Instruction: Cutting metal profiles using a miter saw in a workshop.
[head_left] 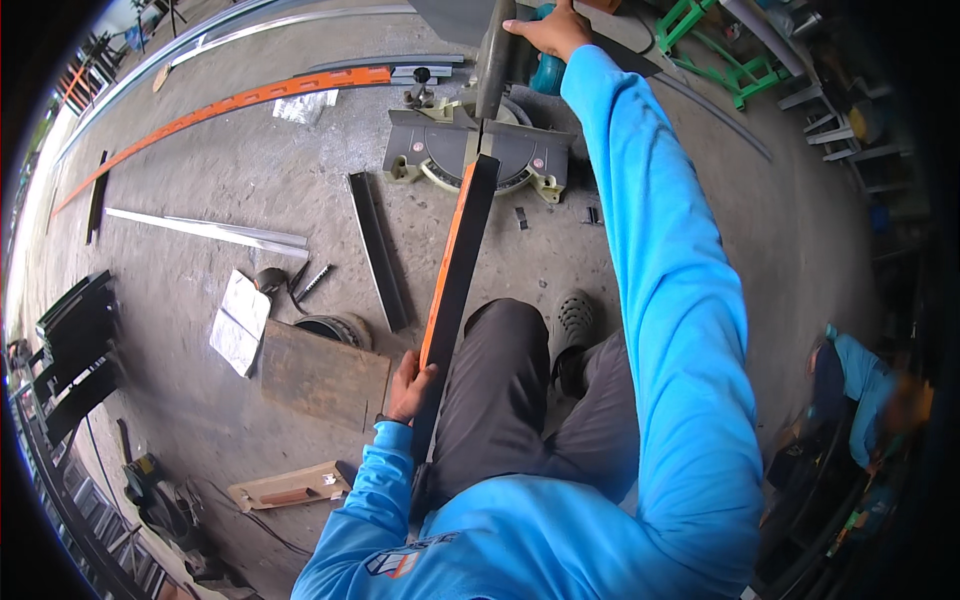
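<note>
My left hand is wrapped round a long dark metal profile with an orange face, partway along it. Its far end lies tilted up to the front of the mitre saw, by the slot in the saw's base. At the top edge my right hand is on the saw's head, beside the teal motor. The thumb reaches to the dark grey blade guard; the other fingers are partly cut off by the frame.
A short dark profile, silvery strips and a long orange profile lie on the concrete floor. Left of me are a wooden board, a paper sheet and a power tool. A green stand is far right; another person crouches at right.
</note>
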